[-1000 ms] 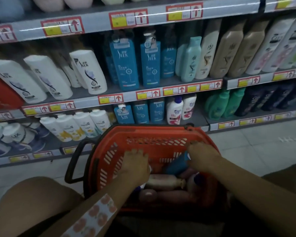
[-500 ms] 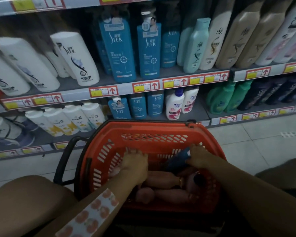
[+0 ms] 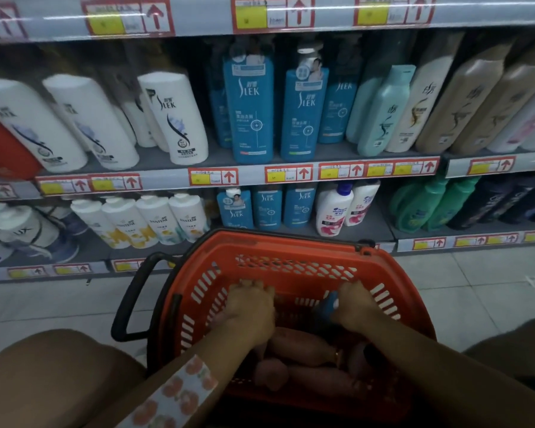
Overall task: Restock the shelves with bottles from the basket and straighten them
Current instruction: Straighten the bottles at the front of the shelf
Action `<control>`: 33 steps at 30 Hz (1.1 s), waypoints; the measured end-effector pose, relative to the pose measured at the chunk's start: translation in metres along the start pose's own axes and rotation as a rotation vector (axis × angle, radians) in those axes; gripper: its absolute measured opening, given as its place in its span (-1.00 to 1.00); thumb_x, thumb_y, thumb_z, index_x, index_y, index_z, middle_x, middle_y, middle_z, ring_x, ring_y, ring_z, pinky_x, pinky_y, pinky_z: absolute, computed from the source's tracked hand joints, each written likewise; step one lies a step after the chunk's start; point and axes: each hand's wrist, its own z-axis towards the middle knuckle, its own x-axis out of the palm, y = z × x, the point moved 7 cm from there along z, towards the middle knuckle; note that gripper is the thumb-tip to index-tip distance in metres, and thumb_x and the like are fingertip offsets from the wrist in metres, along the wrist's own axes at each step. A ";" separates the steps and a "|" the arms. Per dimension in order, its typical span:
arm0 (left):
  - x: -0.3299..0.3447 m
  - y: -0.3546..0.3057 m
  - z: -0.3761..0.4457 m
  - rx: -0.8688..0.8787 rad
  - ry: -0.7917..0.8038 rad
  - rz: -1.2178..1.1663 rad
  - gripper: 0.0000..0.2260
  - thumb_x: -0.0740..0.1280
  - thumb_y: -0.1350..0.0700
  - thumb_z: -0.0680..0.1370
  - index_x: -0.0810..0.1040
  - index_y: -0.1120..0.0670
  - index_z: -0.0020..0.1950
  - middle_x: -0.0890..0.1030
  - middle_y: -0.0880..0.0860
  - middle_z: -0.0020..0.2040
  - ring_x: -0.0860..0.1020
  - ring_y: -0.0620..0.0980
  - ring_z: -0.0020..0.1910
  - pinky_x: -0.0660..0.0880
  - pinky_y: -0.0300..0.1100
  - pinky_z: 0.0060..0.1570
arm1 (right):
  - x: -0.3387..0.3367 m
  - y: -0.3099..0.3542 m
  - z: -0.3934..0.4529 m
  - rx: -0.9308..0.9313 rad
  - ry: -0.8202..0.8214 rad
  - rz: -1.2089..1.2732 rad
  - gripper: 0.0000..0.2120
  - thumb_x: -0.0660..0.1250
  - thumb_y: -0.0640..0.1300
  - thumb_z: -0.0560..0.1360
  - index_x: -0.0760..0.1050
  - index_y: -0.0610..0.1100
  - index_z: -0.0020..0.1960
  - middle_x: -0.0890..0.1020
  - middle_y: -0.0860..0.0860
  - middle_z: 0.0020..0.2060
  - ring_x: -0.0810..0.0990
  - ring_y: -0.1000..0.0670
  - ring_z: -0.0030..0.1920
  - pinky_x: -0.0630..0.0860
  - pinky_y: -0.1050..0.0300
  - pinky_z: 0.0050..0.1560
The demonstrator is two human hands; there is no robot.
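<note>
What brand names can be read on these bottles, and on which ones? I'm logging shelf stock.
"SLEK": white bottle, middle shelf.
"SLEK": tall blue bottle, middle shelf.
"SLEK": small blue bottle, lower shelf.
"PANTENE": white bottle, lower shelf.
"UX", cut off: bottle at lower left.
Price tags, small print on the labels and the basket bottles: unreadable.

Both forearms reach forward and down, roughly parallel. The left hand [image 3: 252, 310] is palm-down, its fingers [image 3: 254, 285] bent downward — whether they grip anything cannot be told. The right hand [image 3: 357, 307] curls round a dark blue bottle [image 3: 326, 310] — knuckles up.
</note>
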 end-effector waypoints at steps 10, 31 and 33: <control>0.002 0.022 -0.006 -0.058 0.066 -0.583 -0.39 0.22 -0.09 0.63 0.09 -0.03 0.63 0.24 0.12 0.58 0.28 0.15 0.52 0.24 -0.06 0.46 | -0.091 0.039 -0.052 -0.435 -0.134 -0.203 -0.60 0.49 -0.09 0.31 0.53 0.06 0.13 0.53 0.06 0.08 0.55 -0.02 0.10 0.44 0.16 0.05; 0.046 -0.042 -0.032 -0.360 0.685 -1.587 -0.55 0.15 -0.33 0.59 0.61 0.00 0.06 0.71 0.02 -0.02 0.62 0.13 0.16 0.47 0.13 0.29 | -0.147 0.069 -0.150 -0.837 -0.224 0.106 -0.75 0.41 -0.17 0.28 0.59 0.12 -0.11 0.56 0.25 -0.07 0.57 0.17 0.00 0.44 0.35 -0.02; 0.045 -0.043 -0.029 -0.361 0.639 -1.632 -0.59 0.17 -0.26 0.61 0.62 0.04 -0.01 0.73 -0.01 -0.22 0.65 0.05 -0.02 0.55 0.03 0.19 | -0.154 0.067 -0.148 -0.807 -0.267 0.148 -0.77 0.42 -0.15 0.28 0.60 0.12 -0.12 0.59 0.23 -0.11 0.56 0.18 -0.01 0.39 0.43 -0.05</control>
